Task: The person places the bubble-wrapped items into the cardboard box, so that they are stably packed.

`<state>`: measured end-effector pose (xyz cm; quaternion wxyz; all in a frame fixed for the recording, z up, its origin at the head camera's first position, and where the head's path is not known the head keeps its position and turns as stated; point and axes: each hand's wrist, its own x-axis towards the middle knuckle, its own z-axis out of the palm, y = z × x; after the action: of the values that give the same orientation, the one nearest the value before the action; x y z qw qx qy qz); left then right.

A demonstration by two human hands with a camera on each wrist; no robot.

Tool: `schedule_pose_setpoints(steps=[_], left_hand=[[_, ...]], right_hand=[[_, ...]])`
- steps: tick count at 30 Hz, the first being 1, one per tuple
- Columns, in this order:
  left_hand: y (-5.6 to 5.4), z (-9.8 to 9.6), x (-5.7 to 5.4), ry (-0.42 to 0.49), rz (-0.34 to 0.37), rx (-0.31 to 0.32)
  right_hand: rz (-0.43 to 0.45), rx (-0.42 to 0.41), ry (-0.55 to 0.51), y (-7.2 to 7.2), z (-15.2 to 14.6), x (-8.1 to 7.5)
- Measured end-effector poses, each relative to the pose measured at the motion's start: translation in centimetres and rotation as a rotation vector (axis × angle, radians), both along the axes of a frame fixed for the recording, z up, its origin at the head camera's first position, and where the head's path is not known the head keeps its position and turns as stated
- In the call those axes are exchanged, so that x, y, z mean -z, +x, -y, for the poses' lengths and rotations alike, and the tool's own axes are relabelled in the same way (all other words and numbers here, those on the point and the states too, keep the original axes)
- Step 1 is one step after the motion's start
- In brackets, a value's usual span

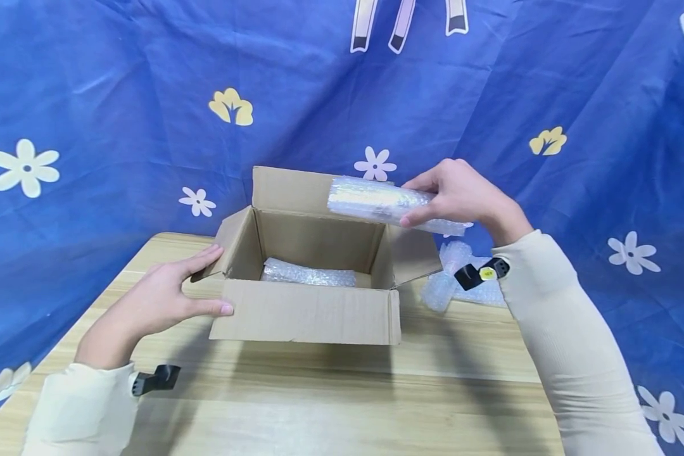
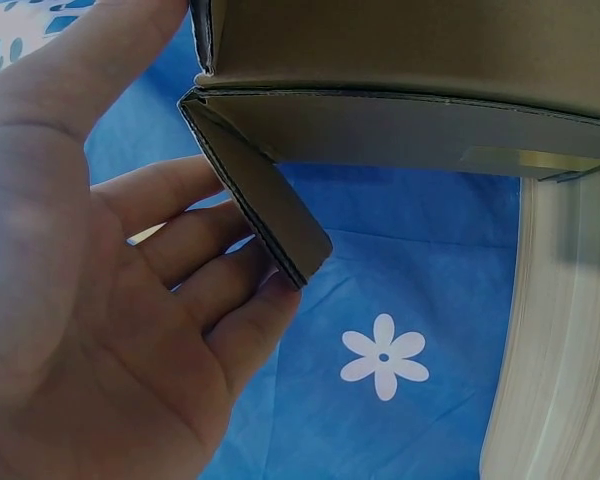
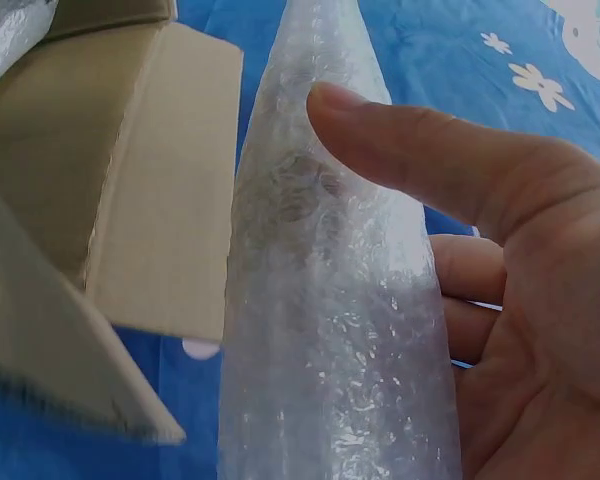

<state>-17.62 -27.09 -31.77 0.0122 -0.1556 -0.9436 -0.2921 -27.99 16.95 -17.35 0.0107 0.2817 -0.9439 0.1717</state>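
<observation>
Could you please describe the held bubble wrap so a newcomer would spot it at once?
Find the open cardboard box on the wooden table. Near its right flap, the right hand grips a long, clear bundle of bubble wrap. It alone is held up; one piece lies inside the box, and more wrap lies to the box's right.

A wooden table [image 1: 319, 405] against flowered blue cloth [image 1: 302, 69] suggests an indoor workspace.
</observation>
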Motion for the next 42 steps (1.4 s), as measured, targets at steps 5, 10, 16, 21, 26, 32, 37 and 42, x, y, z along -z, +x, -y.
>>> schedule_pose_setpoints(steps=[5,10,16,21,26,32,37,42], left_hand=[[-0.1,0.1,-0.2,0.007,-0.006,-0.002],[-0.1,0.1,-0.2,0.016,-0.014,0.010],[0.0,0.1,-0.1,0.023,-0.017,0.016],[0.1,0.1,-0.2,0.030,-0.010,0.007],[0.1,0.0,-0.2,0.037,-0.012,0.007],[0.3,-0.2,-0.1,0.051,-0.009,0.013],[0.3,-0.2,0.1,0.045,-0.030,0.016],[0.3,-0.2,0.2,0.045,-0.037,0.012]], right_hand=[[0.024,-0.012,0.002,-1.0,1.9,0.1],[0.034,-0.064,0.040,-1.9,3.8,0.8],[0.062,-0.106,0.094,-3.2,6.1,1.9],[0.066,-0.180,0.116,-4.3,7.9,2.8],[0.062,-0.221,0.172,-5.1,9.3,4.0],[0.078,-0.207,0.225,-5.2,10.4,5.2],[0.051,-0.228,0.263,-5.4,11.3,6.1],[0.099,-0.244,0.290,-5.5,12.8,6.3]])
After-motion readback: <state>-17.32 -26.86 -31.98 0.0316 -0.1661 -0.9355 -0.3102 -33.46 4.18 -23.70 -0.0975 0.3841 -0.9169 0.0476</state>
